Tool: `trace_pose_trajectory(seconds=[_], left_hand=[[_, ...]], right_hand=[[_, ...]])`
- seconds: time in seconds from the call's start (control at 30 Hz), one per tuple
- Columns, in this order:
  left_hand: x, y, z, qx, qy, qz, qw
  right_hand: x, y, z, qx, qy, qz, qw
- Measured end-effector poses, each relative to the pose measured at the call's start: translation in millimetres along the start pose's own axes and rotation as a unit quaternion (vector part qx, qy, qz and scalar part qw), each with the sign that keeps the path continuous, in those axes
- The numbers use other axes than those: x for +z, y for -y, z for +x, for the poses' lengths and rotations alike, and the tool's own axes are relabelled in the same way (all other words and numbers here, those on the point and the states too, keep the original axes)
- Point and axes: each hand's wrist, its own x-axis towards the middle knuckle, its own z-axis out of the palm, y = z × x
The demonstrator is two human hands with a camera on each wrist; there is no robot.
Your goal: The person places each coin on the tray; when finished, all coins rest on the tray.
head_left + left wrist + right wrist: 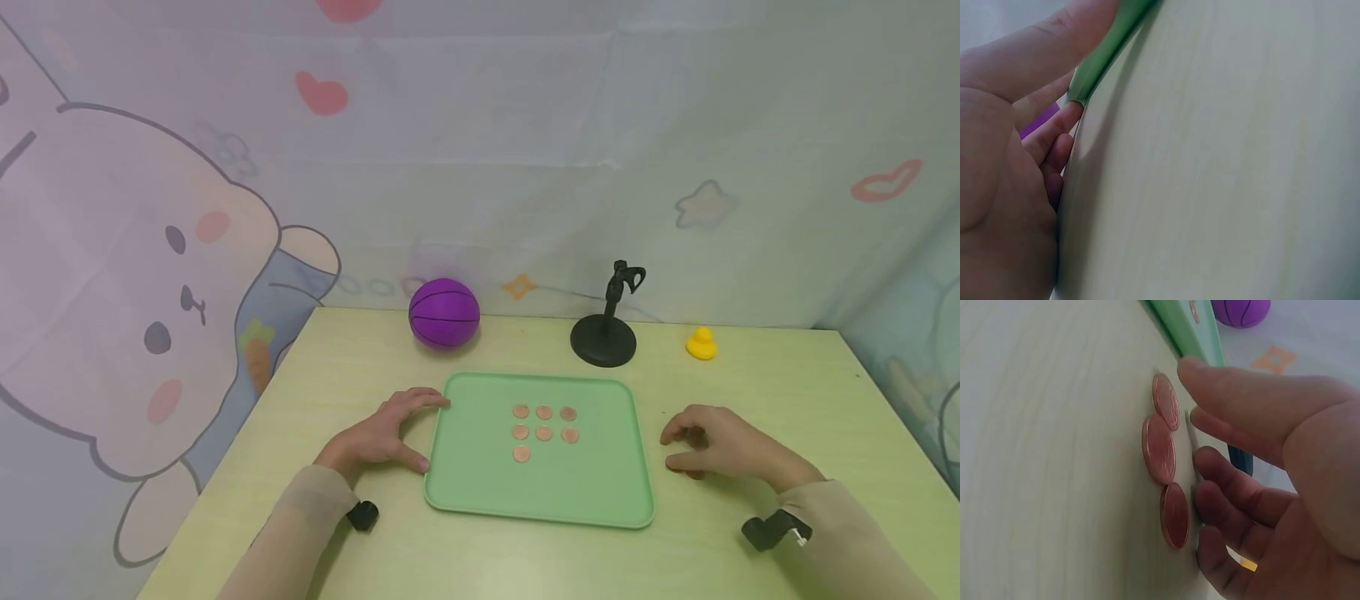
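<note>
A green tray (592,492) lies on the table with several copper coins (543,433) set out in rows on it. At its left rim rests my left hand (378,433), thumb and fingers spread, fingertips right at the edge. To the right of the tray, my right hand (716,446) hovers low with loosely bent fingers. Three more copper coins (1159,450) lie in a line on the table beside its fingertips in the right wrist view. Nothing shows between thumb and fingers there. From the head, that hand mostly covers these coins.
Behind the tray stand a purple ball (444,314) with black lines, a black stand (603,340) on a round base and a small yellow duck (702,343). A printed cloth (525,208) hangs along the table's back edge.
</note>
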Motion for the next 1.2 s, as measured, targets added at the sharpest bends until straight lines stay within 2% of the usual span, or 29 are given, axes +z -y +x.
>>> trace_pose_trajectory(seconds=[0.17, 0.37, 0.5, 0.67, 1.2], left_hand=[[-0.4, -0.7, 0.2, 0.001, 0.0, -0.003, 1.0], [-0.6, 0.3, 1.0, 0.002, -0.002, -0.006, 1.0], [-0.7, 1.2, 1.5, 0.003, -0.002, -0.005, 1.0], [-0.6, 1.8, 1.3, 0.0, 0.001, -0.003, 1.0], [-0.5, 2.5, 1.2, 0.003, 0.0, 0.0, 1.0]], right_hand=[[-1.0, -1.5, -4.6, -0.007, -0.018, -0.037, 0.9991], [-2.8, -2.8, -4.4, -0.004, -0.007, -0.024, 0.9997], [-2.0, -3.2, -3.3, -0.022, -0.013, -0.032, 0.9992], [0.2, -2.9, -2.2, -0.016, -0.019, -0.038, 0.999], [-0.5, 4.9, 4.2, 0.002, 0.026, -0.03, 0.9992]])
